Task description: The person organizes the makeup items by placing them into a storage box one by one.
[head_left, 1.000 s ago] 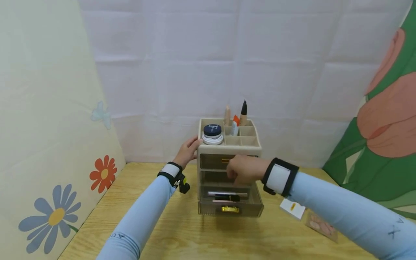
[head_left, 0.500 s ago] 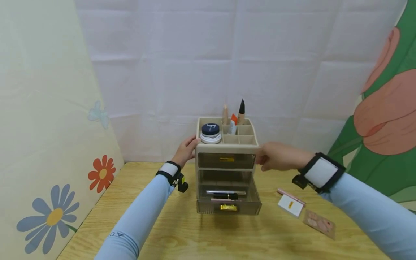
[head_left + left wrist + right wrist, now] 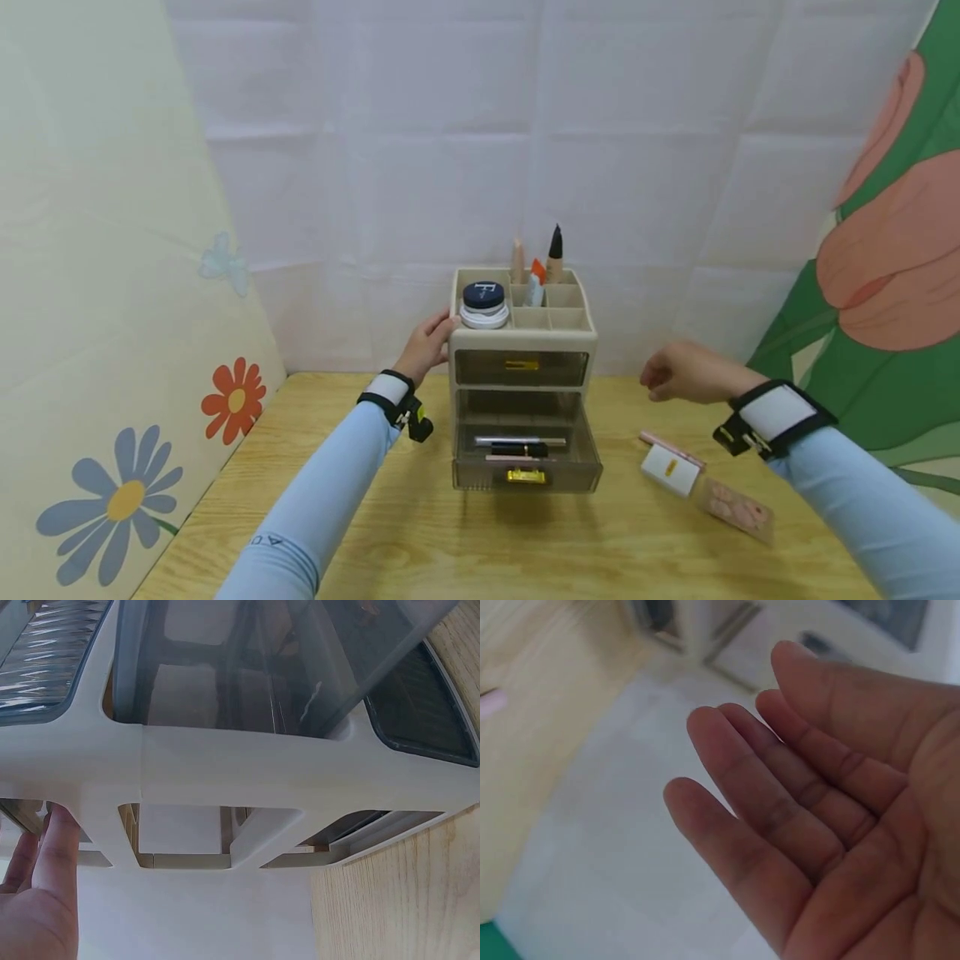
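Observation:
A beige makeup organizer (image 3: 525, 340) stands on the table. Its smoky upper drawer (image 3: 480, 367) is pushed in. The lower drawer (image 3: 480, 478) is pulled out, with several slim cosmetic tubes (image 3: 517, 449) lying in it. My left hand (image 3: 426, 346) holds the organizer's left side near the top, thumb at the rim; in the left wrist view, fingers (image 3: 56, 855) reach a side opening, their tips partly hidden. My right hand (image 3: 693, 371) hovers in the air right of the organizer, touching nothing. Its fingers (image 3: 735, 847) are loosely extended over a bare palm in the right wrist view.
On the organizer's top sit a dark-lidded round jar (image 3: 483, 295), a white round compact (image 3: 483, 317) and several upright tubes (image 3: 554, 258). To the right lie a pink pen-like stick (image 3: 660, 442), a white box (image 3: 671, 469) and a pinkish flat palette (image 3: 737, 508).
My right hand has moved from in front of the organizer's drawers out to the right, away from it. The left hand stays at the organizer's side.

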Available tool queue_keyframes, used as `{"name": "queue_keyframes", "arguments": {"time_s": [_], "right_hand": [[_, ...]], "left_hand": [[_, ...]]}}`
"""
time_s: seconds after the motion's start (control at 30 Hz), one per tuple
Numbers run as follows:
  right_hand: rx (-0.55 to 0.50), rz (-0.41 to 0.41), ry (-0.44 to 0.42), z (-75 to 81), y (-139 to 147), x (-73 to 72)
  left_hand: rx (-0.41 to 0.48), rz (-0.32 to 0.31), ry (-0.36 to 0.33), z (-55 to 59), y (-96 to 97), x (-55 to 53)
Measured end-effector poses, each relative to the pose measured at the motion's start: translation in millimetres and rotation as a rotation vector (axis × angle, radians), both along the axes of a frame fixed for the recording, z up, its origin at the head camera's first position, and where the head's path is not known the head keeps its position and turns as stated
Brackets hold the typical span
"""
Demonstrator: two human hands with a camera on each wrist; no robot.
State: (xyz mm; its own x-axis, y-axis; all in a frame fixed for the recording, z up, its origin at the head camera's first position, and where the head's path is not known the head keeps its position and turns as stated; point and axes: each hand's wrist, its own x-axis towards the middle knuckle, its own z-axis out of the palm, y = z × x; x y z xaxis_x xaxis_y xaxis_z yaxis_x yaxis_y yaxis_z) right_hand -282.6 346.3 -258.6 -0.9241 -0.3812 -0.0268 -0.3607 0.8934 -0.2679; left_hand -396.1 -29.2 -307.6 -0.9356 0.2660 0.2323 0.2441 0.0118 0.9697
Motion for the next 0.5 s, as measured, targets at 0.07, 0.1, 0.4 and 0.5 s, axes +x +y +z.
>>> {"name": "queue_keyframes", "arguments": {"time_s": [0.07, 0.1, 0.4, 0.5], "right_hand": [[-0.008, -0.016, 0.004, -10.9, 8, -4.3], [-0.010, -0.025, 0.006, -16.5, 11, -6.4], [-0.009, -0.119, -0.030, -60.5, 32, -15.7], [-0.010, -0.138, -0.025, -72.2, 36, -19.1]], "left_hand": [[0.003, -0.003, -0.004, 0.6, -1.7, 0.1], [0.003, -0.002, -0.005, 1.0, -2.4, 0.3], [0.003, -0.008, 0.010, -1.7, -4.2, 3.8], [-0.001, -0.006, 0.012, -2.3, -5.7, 5.3]]}}
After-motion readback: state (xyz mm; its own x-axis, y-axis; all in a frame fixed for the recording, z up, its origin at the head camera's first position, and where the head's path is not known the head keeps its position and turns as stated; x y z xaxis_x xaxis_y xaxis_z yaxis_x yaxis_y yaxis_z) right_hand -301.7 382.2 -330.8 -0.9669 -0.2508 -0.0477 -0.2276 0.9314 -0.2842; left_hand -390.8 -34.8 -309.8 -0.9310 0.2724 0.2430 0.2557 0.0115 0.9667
